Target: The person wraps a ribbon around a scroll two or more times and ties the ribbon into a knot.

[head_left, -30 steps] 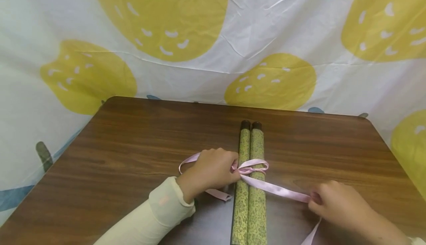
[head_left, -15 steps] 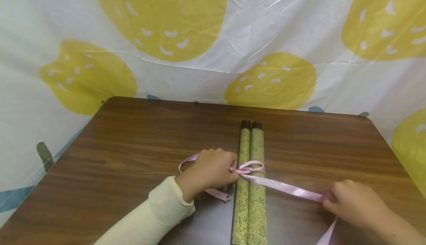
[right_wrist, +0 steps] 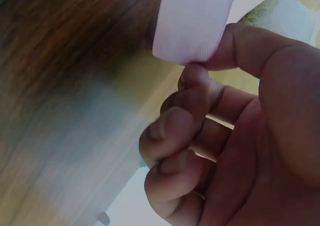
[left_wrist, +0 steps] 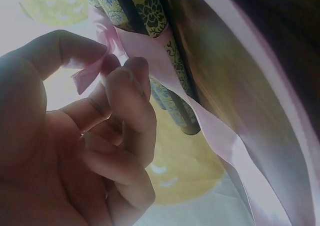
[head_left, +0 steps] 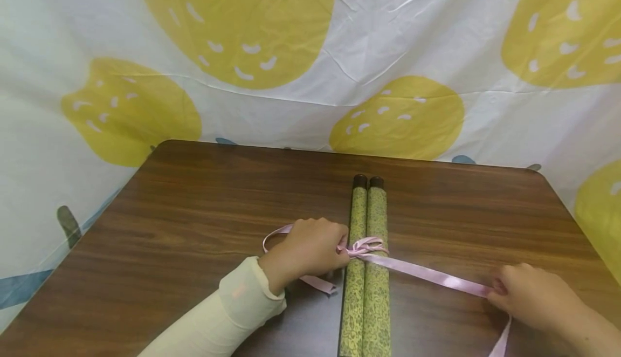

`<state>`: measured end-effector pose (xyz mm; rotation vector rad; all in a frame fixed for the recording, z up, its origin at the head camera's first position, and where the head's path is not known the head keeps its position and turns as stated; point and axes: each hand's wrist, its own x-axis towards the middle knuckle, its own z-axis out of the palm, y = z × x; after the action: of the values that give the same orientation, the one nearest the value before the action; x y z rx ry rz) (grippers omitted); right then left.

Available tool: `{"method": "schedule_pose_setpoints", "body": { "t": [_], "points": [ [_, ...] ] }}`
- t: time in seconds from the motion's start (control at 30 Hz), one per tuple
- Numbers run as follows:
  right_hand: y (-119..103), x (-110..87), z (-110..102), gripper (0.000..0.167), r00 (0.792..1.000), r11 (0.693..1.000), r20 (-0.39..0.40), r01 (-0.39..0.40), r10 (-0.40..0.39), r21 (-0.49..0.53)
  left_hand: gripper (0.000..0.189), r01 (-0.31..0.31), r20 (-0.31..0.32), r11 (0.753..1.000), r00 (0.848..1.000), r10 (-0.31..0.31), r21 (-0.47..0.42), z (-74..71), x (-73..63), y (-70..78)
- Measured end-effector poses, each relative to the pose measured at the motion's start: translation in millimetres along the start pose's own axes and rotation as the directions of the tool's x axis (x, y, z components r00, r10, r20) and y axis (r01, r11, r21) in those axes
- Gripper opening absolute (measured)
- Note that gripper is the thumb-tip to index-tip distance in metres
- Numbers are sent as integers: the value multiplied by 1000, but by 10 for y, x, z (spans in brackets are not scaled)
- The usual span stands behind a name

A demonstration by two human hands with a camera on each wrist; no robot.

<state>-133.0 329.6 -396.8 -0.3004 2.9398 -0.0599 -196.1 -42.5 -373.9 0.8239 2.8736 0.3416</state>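
Observation:
Two rolled scrolls, a left one (head_left: 353,303) and a right one (head_left: 376,308), lie side by side in yellow-green patterned cloth with dark end knobs. A pink satin ribbon (head_left: 427,273) wraps both, with small loops gathered on top. Just left of the scrolls, my left hand (head_left: 305,246) pinches the ribbon near the knot between thumb and fingertip. Out to the right, my right hand (head_left: 533,295) pinches a ribbon length that stretches taut from the knot. Its loose end hangs below that hand. In the right wrist view, the ribbon (right_wrist: 195,20) sits between thumb and forefinger.
The scrolls rest on a brown wood-grain table (head_left: 218,184). Behind it hangs a white curtain (head_left: 271,114) printed with large yellow fruit. Another stretch of ribbon loops behind my left wrist, its cut end lying left of the scrolls.
My right hand has moved to the right, drawing its ribbon length out. The loop over the scrolls has become smaller and tighter. My left hand stays nearly where it was.

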Motion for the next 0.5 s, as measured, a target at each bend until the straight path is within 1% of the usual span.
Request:
{"method": "schedule_pose_setpoints", "body": {
  "t": [0.07, 0.13, 0.17, 0.27, 0.3, 0.33, 0.43, 0.5],
  "points": [
    [2, -2, -13, 40, 1000, 1000, 16, 7, -8, 17, 18, -8, 2, 1000, 1000, 8, 2, -4, 0, 4],
    [0, 10, -66, 32, 999, 999, 48, 14, -16, 42, 19, -14, 1, 1000, 1000, 14, 3, -10, -1, 7],
    [-5, 16, -94, 31, 999, 999, 45, 23, -25, 47, 18, -15, 0, 1000, 1000, 15, 3, -15, -3, 9],
    [-50, 47, -205, 25, 998, 996, 20, 53, -55, 78, 16, -16, -8, 1000, 1000, 16, 4, -37, -8, 17],
    [-85, 60, -243, 25, 998, 995, 1, 59, -60, 81, 18, -19, -11, 1000, 1000, 19, 4, -46, -11, 22],
    [-127, 77, -271, 27, 997, 995, -31, 69, -67, 78, 21, -23, -12, 1000, 1000, 23, 4, -51, -14, 26],
    [-294, 160, -360, 24, 991, 986, -78, 118, -109, 115, 34, -58, -37, 998, 998, 58, 2, -61, -18, 49],
    [-426, 240, -406, 20, 981, 976, -119, 169, -153, 137, 39, -93, -57, 996, 994, 93, -7, -55, -21, 68]
  ]
}}
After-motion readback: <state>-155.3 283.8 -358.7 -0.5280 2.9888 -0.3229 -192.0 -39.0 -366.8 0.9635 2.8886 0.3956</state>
